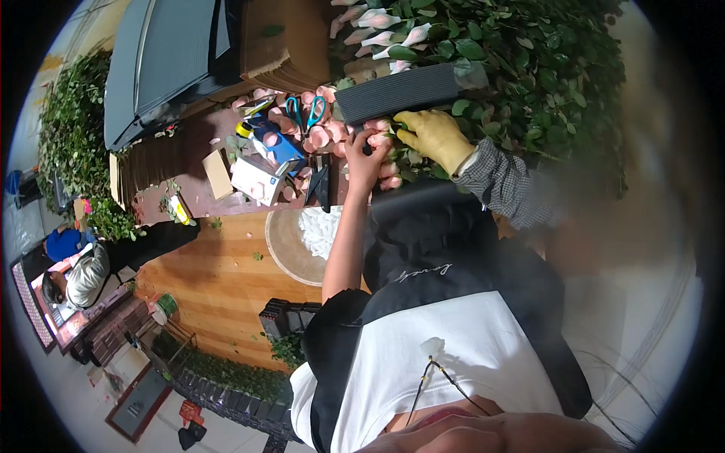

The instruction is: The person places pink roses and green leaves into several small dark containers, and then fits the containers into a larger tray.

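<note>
My bare left hand (364, 162) reaches up to a cluster of pink roses (381, 141), its fingers bent and closed at the petals of one bloom. Just right of the blooms is my right hand (436, 140) in a yellow glove, with thumb and forefinger closed around the leafy rose stems below the heads. The exact grip is partly hidden by leaves. A dark ribbed cardboard strip (400, 94) lies just beyond both hands. Loose pink petals (319, 136) are strewn left of the roses, with teal-handled scissors (316, 112) among them.
A white box (257, 181), a blue packet (283, 151) and a black tool (321, 185) lie on the table's left. Stacked cardboard (283, 49) stands behind. Leafy stems (544, 83) fill the right. Below, a round bin (283, 245) holds white pieces. Another person (87, 275) sits far left.
</note>
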`<move>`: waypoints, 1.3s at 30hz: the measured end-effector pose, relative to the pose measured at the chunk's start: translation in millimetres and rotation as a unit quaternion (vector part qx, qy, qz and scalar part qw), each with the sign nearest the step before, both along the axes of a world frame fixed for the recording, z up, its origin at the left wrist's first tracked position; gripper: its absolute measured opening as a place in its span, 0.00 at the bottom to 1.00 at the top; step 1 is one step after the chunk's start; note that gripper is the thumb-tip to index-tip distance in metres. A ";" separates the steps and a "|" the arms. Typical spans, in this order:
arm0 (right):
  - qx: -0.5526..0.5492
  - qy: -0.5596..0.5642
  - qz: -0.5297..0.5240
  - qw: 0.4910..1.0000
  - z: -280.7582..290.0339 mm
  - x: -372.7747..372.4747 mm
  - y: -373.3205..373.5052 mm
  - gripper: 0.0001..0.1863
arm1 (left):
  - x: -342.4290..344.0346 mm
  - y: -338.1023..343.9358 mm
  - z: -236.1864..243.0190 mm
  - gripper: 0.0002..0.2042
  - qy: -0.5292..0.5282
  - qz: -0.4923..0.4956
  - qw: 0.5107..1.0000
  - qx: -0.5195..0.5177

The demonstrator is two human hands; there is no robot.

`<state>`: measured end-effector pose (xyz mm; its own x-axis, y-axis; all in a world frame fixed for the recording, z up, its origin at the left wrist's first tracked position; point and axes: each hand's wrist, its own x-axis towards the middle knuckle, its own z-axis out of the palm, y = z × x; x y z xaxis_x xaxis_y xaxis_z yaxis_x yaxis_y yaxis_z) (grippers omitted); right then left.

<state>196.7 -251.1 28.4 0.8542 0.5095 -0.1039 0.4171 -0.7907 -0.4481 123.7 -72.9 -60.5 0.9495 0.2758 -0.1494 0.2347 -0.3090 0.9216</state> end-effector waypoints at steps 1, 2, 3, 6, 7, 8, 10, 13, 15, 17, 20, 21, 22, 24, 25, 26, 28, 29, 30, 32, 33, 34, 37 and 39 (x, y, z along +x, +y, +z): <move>0.000 -0.001 -0.004 1.000 -2.5 1.6 -1.9 0.18 | -0.6 -5.7 1.3 0.20 -0.014 0.005 1.000 0.016; 0.005 -0.007 0.018 1.000 -5.0 4.0 -3.5 0.18 | -0.5 -7.5 2.9 0.20 -0.015 0.002 1.000 0.016; 0.010 -0.014 0.040 0.999 -7.5 6.6 -4.5 0.18 | -0.4 -8.8 4.5 0.19 -0.014 0.001 1.000 -0.011; 0.051 -0.004 0.092 0.994 -11.3 14.2 -8.1 0.18 | -3.9 -7.5 7.4 0.17 0.000 0.008 0.999 -0.052; 0.052 0.011 0.118 0.992 -12.2 16.1 -9.8 0.18 | -4.1 -6.8 8.4 0.16 0.012 0.008 0.998 -0.065; 0.056 0.013 0.126 0.990 -10.9 15.3 -5.9 0.18 | -6.1 -4.5 4.5 0.17 0.018 0.013 0.998 -0.067; 0.000 -0.015 0.110 0.994 -6.0 14.1 -1.1 0.21 | -1.4 -6.5 0.1 0.19 0.023 0.021 0.997 -0.075; -0.075 -0.041 0.128 0.988 2.3 5.0 12.6 0.23 | -7.0 3.3 5.2 0.19 0.011 0.019 1.000 0.021; -0.070 -0.065 0.123 0.988 -3.3 1.5 8.7 0.24 | -6.2 16.5 16.6 0.17 0.029 -0.037 0.989 -0.141; -0.078 -0.071 0.101 0.989 -4.2 0.0 6.3 0.25 | -14.9 28.4 36.5 0.14 0.020 -0.026 0.990 -0.138; -0.101 -0.076 0.093 0.988 -4.5 -1.5 11.0 0.21 | -31.2 30.8 57.9 0.12 0.014 0.027 0.996 0.080; -0.122 -0.059 0.081 0.987 -5.1 0.1 10.1 0.19 | -27.7 18.7 85.6 0.11 0.036 -0.017 0.996 0.077; -0.101 -0.074 0.079 0.989 -8.2 -0.5 10.4 0.17 | -30.3 4.7 105.7 0.11 0.076 -0.034 0.997 0.000; -0.097 -0.076 0.095 0.988 -4.1 -1.8 13.4 0.20 | -35.5 -22.1 115.5 0.11 0.071 -0.110 0.985 0.115; -0.095 -0.076 0.101 0.987 -3.3 -0.2 13.0 0.24 | -35.0 -33.9 112.0 0.11 0.027 -0.168 0.937 0.304; -0.102 -0.048 0.104 0.988 -2.7 1.7 14.2 0.26 | -37.7 -41.5 108.4 0.11 0.012 -0.180 0.922 0.342; -0.094 -0.050 0.120 0.987 0.1 2.3 10.1 0.27 | -43.2 -53.2 102.1 0.12 0.009 -0.185 0.902 0.389; -0.087 -0.047 0.135 0.986 1.1 1.1 8.8 0.28 | -44.9 -54.5 99.3 0.12 0.008 -0.191 0.899 0.395; -0.086 -0.059 0.144 0.984 1.7 -0.6 8.7 0.28 | -46.9 -53.2 96.4 0.12 0.008 -0.187 0.898 0.397; -0.120 -0.031 0.133 0.983 16.2 1.2 13.3 0.27 | -41.7 -47.1 100.1 0.13 -0.014 -0.168 0.929 0.330; -0.155 0.003 0.126 0.980 21.5 2.4 15.7 0.27 | -38.5 -45.4 100.2 0.13 -0.019 -0.169 0.928 0.333; -0.167 -0.018 0.118 0.979 19.7 1.5 17.7 0.27 | -36.5 -43.3 98.7 0.14 -0.044 -0.175 0.926 0.332; -0.124 -0.012 0.113 0.986 16.8 2.5 11.3 0.23 | -28.8 -38.0 92.8 0.18 -0.053 -0.202 0.921 0.328; -0.079 -0.049 0.116 0.989 12.8 2.5 6.0 0.21 | -25.8 -39.3 90.8 0.17 0.041 -0.194 0.918 0.343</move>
